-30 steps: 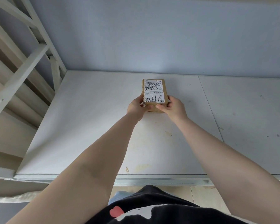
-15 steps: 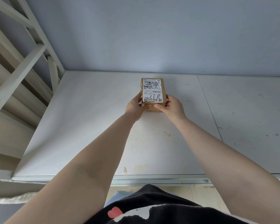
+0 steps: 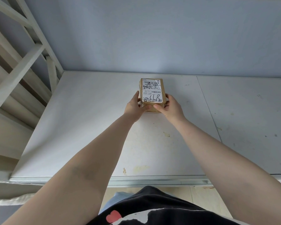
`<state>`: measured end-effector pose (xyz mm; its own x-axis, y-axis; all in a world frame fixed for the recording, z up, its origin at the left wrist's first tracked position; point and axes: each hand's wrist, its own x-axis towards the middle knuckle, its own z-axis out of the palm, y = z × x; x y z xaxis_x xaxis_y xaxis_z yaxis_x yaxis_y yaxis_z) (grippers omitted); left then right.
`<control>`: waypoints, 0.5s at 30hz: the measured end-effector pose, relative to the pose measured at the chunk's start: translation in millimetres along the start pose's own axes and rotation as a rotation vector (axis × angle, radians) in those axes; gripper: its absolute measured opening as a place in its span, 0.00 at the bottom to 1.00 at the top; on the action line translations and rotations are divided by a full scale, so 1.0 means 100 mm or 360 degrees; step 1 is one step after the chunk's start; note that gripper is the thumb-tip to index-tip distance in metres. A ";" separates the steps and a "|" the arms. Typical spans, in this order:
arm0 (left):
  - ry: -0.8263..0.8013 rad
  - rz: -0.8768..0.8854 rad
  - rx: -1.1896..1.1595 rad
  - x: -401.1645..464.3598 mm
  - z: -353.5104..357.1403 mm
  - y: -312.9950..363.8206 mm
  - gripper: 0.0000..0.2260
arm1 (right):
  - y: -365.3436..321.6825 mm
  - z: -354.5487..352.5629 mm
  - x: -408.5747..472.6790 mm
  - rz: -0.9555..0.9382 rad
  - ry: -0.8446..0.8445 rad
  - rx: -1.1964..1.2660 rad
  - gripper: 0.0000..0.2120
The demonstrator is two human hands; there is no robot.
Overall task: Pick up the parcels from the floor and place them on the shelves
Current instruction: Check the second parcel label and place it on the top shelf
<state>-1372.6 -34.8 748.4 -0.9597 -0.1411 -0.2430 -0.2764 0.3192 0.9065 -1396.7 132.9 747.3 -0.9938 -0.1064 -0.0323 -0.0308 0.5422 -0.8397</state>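
A small brown cardboard parcel [image 3: 152, 93] with a white shipping label and handwritten marks lies on the white shelf board [image 3: 88, 127], towards the back near the wall. My left hand [image 3: 134, 107] grips its near left side, thumb on the front edge. My right hand [image 3: 169, 108] grips its near right side, thumb on the front edge as well. Both arms reach forward over the shelf. The parcel's underside is hidden, so I cannot tell whether it rests fully on the board.
A pale blue wall [image 3: 152, 38] closes the back of the shelf. A white metal frame with diagonal braces [image 3: 31, 51] stands at the left. The shelf's metal front edge [image 3: 152, 181] runs across below my arms. A seam [image 3: 208, 109] divides the board at right.
Both hands have pushed the parcel slightly farther back along the shelf toward the wall. The grip is unchanged.
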 end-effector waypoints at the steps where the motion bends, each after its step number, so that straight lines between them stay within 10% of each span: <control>1: 0.0012 -0.0016 0.0005 -0.01 0.00 0.00 0.42 | 0.00 0.00 0.00 0.0008 0.0004 -0.0004 0.33; 15: 0.0053 -0.0049 0.0130 -0.12 -0.06 0.05 0.37 | -0.01 -0.06 -0.09 0.0154 0.0001 -0.0087 0.40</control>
<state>-1362.0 -36.9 758.5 -0.9489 -0.1828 -0.2573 -0.3102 0.3895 0.8672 -1388.6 138.0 751.9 -0.9925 -0.0509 -0.1112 0.0593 0.5948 -0.8017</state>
